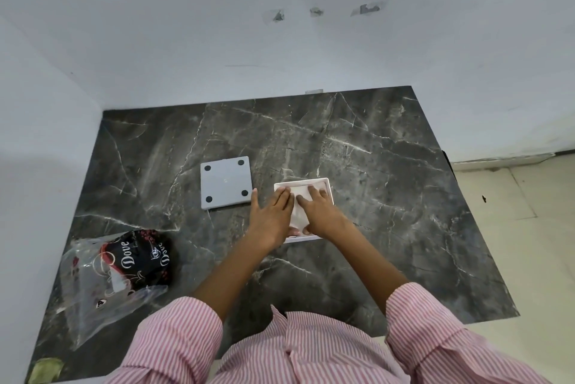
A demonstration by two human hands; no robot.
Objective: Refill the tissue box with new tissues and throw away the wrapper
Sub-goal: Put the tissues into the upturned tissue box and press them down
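Note:
A white square tissue box (329, 187) lies open side up on the dark marble table, right of centre. White tissues (300, 197) fill it. My left hand (272, 215) lies flat on the tissues at the box's left side, fingers spread. My right hand (317, 211) presses flat on the tissues at the right side, thumb at the near rim. The box's grey bottom panel (226, 182), with black round feet, lies just left of the box. A crumpled clear and black plastic wrapper (115, 278) lies at the near left of the table.
The marble table (389, 197) sits in a corner of white walls (217, 41) at the back and left. Pale floor tiles (522, 228) show to the right. A greenish scrap (45, 368) lies at the table's near left corner.

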